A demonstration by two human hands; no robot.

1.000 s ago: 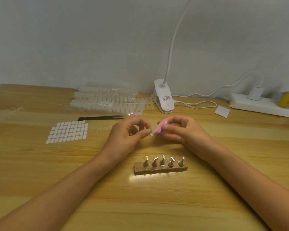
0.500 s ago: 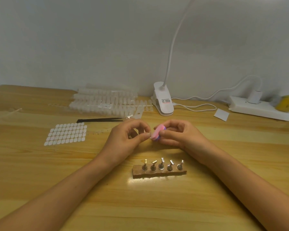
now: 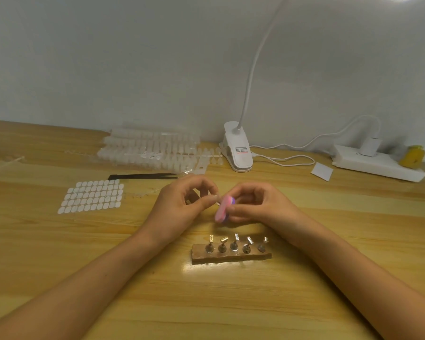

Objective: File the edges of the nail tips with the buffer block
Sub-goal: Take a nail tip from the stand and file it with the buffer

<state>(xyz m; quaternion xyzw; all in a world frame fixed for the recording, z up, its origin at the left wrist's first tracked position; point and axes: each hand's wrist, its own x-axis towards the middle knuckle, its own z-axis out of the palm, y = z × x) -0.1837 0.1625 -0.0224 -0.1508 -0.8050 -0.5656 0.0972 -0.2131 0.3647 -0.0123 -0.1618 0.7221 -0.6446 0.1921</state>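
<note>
My left hand [image 3: 182,204] pinches a small clear nail tip [image 3: 218,203] between thumb and forefinger; the tip is mostly hidden by the fingertips. My right hand [image 3: 258,204] grips a pink and purple buffer block [image 3: 223,209], whose pink face lies against the nail tip. Both hands hover over the middle of the wooden table [image 3: 59,253]. Strips of clear nail tips [image 3: 152,150] lie in a pile at the back.
A wooden nail stand [image 3: 231,253] with several metal pegs sits just in front of my hands. A sheet of white adhesive tabs [image 3: 91,200] and black tweezers [image 3: 142,176] lie to the left. A clip lamp [image 3: 238,153], a paper scrap [image 3: 322,171] and a power strip [image 3: 375,165] stand at the back right.
The buffer block has slid downward along the nail tip, its pink end now pointing lower. Both hands stay in roughly the same spot.
</note>
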